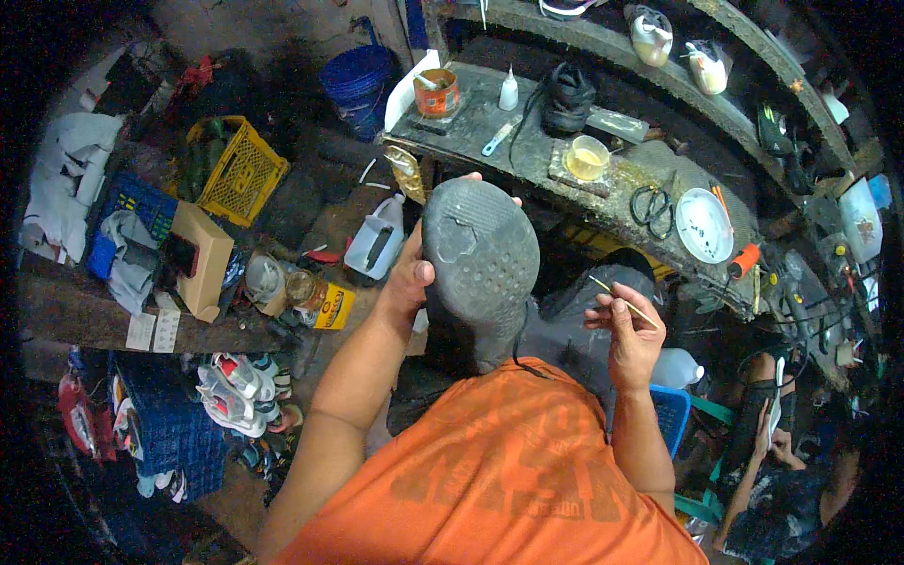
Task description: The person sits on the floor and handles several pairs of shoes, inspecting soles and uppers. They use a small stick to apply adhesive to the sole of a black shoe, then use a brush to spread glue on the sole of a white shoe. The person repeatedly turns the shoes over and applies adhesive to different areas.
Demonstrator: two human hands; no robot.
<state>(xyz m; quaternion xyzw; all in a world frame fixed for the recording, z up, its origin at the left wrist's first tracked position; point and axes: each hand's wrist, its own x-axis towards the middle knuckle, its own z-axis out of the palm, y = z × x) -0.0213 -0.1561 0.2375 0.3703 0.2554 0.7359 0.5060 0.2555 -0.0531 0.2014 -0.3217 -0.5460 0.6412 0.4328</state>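
A dark grey shoe [480, 254] is held up in front of me with its sole toward me. The sole has a textured tread, a field of small holes and a damaged-looking patch near one end. My left hand [414, 273] is closed around the shoe's left edge, with fingertips showing past its top. A dark lace hangs from the shoe down to my orange shirt. To the right, apart from the shoe, my right hand [623, 330] pinches a thin wooden stick [640, 314], its narrow tip pointing left. Whether the tip has bristles is too small to tell.
The workbench [471, 141] ahead bears a black shoe [568, 99], a cup of yellowish liquid [587, 158], black scissors [652, 211] and a white plate [704, 226]. A white jug [375, 237] and yellow crate [235, 169] stand left. Another person [786, 480] sits at lower right.
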